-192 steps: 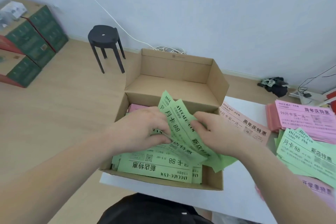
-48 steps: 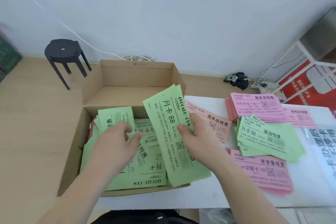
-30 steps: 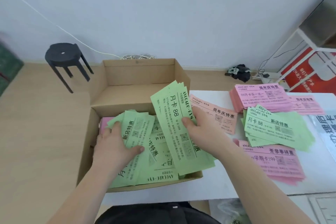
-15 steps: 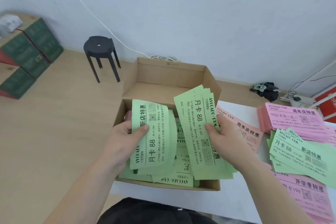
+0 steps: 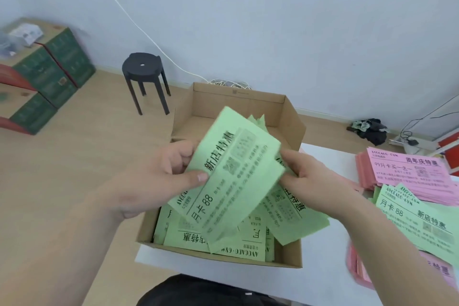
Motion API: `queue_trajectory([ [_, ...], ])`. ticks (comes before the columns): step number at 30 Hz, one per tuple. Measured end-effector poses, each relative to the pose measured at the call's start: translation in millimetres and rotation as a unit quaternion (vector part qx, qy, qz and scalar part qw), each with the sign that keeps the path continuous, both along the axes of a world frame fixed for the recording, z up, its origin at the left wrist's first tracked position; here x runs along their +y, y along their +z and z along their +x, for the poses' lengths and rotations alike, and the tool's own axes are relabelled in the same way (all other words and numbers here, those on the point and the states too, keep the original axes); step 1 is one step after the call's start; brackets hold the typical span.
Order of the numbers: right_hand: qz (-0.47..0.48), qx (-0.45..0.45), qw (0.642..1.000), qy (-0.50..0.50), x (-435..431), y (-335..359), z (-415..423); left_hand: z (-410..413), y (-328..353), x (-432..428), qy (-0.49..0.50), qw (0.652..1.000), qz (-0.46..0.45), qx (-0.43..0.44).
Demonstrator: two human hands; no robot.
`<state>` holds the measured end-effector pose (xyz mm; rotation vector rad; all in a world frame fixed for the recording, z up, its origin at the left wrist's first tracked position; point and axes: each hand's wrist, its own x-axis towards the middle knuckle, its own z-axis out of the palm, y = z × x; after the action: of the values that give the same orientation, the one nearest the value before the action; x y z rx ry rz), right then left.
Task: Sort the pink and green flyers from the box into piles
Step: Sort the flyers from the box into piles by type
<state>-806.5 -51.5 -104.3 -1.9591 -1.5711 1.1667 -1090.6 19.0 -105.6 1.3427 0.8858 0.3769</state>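
Both hands work above the open cardboard box, which sits on the white table at its near-left corner. The left hand has its grip clenched on a bundle of green flyers, thumb on the printed face and fingers curled behind, the sheets tilted so their far end points to about 1 o'clock. The right hand meets that bundle from 3 o'clock, its grip closed on a second batch of green sheets that fans out beneath and droops toward 5 o'clock. Probably the two lots are being brought together and squared into one handful, so that they travel to the table in a single move. More green flyers lie loose in the box, so the sort is unfinished. At 3 o'clock on the table wait the sorted piles: a pink stack farther back, a green pile nearer, overlapping more pink flyers at the frame edge.
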Motion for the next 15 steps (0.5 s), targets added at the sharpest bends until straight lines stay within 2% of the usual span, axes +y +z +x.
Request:
queue_trajectory([
  [2, -0.006, 0.003, 0.999, 0.048, 4.0, 9.8, -0.6, -3.6, 9.6, 6.5, -0.085, 0.996, -0.002, 0.007],
  [4, -0.035, -0.028, 0.994, 0.100, 10.5, 9.5, -1.8, -2.8, 10.2, 9.0, -0.160, 0.979, 0.066, 0.103],
  [6, -0.067, -0.087, 0.982, 0.153, 16.1, 3.8, -8.0, 3.9, 4.1, 5.6, -0.210, 0.921, 0.203, 0.257],
  [7, -0.073, -0.105, 0.977, 0.172, 18.8, 0.2, -14.2, 8.8, -0.2, 2.3, -0.219, 0.889, 0.264, 0.304],
  [8, -0.073, -0.116, 0.973, 0.186, 20.5, -2.4, -22.4, 13.2, -5.2, -2.0, -0.221, 0.870, 0.305, 0.319],
  [13, -0.084, -0.248, 0.942, 0.212, 30.0, -19.4, -50.1, 16.5, -27.8, -13.3, -0.206, 0.828, 0.427, 0.300],
  [15, -0.103, -0.257, 0.942, 0.190, 34.7, -28.8, -50.9, 18.6, -34.2, -18.7, -0.212, 0.832, 0.425, 0.288],
])
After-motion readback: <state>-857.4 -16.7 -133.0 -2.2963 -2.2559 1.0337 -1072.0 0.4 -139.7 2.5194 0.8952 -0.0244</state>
